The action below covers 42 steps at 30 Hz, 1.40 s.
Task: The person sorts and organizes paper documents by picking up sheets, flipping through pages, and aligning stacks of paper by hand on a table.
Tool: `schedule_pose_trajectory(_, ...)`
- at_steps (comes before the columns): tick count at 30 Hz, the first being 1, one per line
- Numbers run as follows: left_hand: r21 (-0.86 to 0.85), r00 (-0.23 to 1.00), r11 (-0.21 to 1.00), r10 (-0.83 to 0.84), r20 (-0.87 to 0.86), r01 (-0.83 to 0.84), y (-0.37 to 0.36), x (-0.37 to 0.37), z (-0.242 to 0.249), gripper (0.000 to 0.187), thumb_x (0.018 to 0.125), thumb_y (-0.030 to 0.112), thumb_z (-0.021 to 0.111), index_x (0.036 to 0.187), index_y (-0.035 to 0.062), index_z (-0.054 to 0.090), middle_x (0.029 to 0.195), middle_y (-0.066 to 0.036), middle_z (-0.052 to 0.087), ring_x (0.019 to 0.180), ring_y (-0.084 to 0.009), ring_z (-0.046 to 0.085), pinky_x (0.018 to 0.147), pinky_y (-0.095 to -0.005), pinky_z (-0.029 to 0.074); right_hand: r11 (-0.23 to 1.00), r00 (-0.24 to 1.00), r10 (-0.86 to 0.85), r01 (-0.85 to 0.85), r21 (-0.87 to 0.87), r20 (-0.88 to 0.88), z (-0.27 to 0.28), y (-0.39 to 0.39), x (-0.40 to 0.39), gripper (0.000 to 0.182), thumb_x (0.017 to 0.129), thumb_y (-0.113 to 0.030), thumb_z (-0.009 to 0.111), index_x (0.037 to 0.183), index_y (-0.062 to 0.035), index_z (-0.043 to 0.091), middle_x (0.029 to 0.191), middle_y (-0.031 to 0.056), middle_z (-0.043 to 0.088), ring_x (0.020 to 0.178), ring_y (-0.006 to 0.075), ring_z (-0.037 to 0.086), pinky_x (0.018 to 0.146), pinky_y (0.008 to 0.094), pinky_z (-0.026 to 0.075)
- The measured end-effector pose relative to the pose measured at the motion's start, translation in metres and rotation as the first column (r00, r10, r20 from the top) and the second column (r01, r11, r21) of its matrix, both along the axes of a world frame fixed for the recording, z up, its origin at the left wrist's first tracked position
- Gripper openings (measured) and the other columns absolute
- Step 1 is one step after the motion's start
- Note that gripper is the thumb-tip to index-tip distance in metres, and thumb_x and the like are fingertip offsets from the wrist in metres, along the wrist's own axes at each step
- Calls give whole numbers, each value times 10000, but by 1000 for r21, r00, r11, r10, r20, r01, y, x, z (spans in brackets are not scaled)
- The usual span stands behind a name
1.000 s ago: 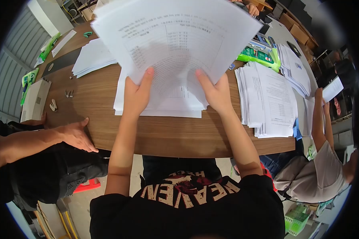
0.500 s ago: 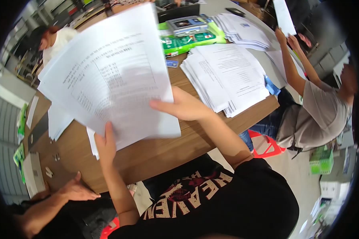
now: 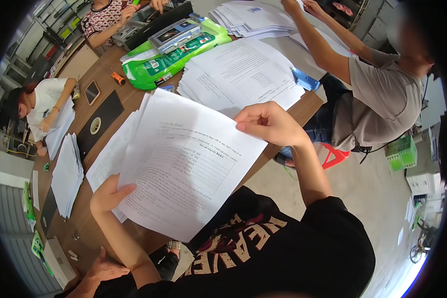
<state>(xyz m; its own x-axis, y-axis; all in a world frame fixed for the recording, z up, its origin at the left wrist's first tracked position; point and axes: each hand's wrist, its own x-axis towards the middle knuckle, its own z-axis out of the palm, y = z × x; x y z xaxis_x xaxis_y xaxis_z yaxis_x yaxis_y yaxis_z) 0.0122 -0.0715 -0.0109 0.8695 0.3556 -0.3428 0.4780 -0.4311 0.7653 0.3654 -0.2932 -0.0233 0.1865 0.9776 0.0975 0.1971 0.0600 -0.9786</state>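
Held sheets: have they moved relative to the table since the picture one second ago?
Yes, toward the black shirt: the held sheets now overlap, in view, the near edge of the table, which they lay wholly beyond then.

I see a grey ribbed wall (image 3: 16,251) past the wooden table's (image 3: 102,69) left edge, pale floor (image 3: 293,191) beyond its right corner.

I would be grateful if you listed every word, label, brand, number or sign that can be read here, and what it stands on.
"HEAVE…": black shirt, seen upside down, letters partly folded.
Held sheets: printed lines and a table, too small to read surely.
Paper pile: print too small.
Green pack: label too small and blurred.
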Motion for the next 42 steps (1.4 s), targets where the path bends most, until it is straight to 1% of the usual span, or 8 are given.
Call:
schedule_pose_trajectory(6, -334, 973, 942, 49, 224, 29, 22, 2, -64, 491, 861, 262, 585, 1204, -69, 467, 1130, -84, 573, 1017, -192, 536, 887, -310, 406, 996, 985, -89, 88, -14, -149, -22, -13, 38, 153, 847, -70, 592, 942, 40, 641, 806, 4, 638, 705, 35, 541, 629, 180, 431)
schedule_pose_trajectory(8, -663, 726, 747, 432, 535, 43, 20, -2, -100, 648, 830, 368, 609, 1270, -59, 400, 1220, -97, 517, 1097, -212, 504, 939, -346, 386, 985, 973, -171, 165, -48, -158, -23, -14, 62, 155, 832, -68, 607, 938, 40, 643, 823, 24, 648, 728, 42, 564, 664, 189, 448)
schedule_pose_trajectory(11, -919, 505, 349, 768, 393, 184, -36, 65, -91, 722, 821, 416, 603, 1322, -31, 339, 1282, -106, 467, 1150, -237, 473, 976, -386, 367, 969, 922, -246, 242, -49, -298, -25, -10, 109, 196, 828, -103, 617, 960, 41, 636, 849, 47, 644, 753, 86, 583, 697, 215, 462)
schedule_pose_trajectory(14, -771, 639, 628, 637, 431, -107, -45, 101, -95, 656, 860, 356, 573, 1349, 13, 302, 1326, -133, 416, 1175, -253, 451, 964, -388, 391, 968, 928, -250, 247, -46, -276, -26, -9, 137, 214, 833, -126, 620, 967, 41, 632, 887, 62, 638, 777, 104, 586, 713, 228, 465)
schedule_pose_trajectory(17, -710, 665, 605, 700, 260, -360, -55, 152, -59, 513, 881, 235, 541, 1305, 7, 365, 1278, -121, 461, 1133, -232, 482, 931, -362, 414, 929, 881, -359, 369, -30, -307, -31, -10, 153, 232, 849, -135, 608, 995, 45, 622, 913, 65, 636, 788, 105, 583, 723, 231, 464)
schedule_pose_trajectory(25, -656, 567, 629, 744, 352, -418, -13, 231, -58, 397, 857, 91, 490, 1231, -32, 435, 1173, -114, 542, 1046, -214, 539, 907, -329, 423, 783, 736, -615, 613, 107, 283, -35, -68, 116, 253, 877, -114, 554, 1086, 25, 583, 690, 45, 590, 606, 72, 558, 544, 215, 442)
schedule_pose_trajectory(33, -643, 525, 651, 740, 421, -402, 15, 251, -64, 414, 858, 44, 456, 1262, -15, 385, 1235, -122, 490, 1099, -213, 502, 919, -339, 420, 555, 530, -832, 802, 221, 164, -82, -117, 158, 158, 897, -111, 529, 932, -12, 646, 668, -15, 566, 568, 12, 439, 506, 166, 356)
schedule_pose_trajectory(42, -746, 583, 590, 738, 341, -310, -10, 292, -62, 416, 866, 3, 397, 1280, -22, 369, 1277, -145, 448, 1149, -235, 463, 953, -359, 381, 449, 345, -878, 835, 319, 332, -117, -73, 195, 357, 891, -304, 554, 1137, -45, 538, 1021, 126, 597, 897, 204, 596, 755, 298, 474)
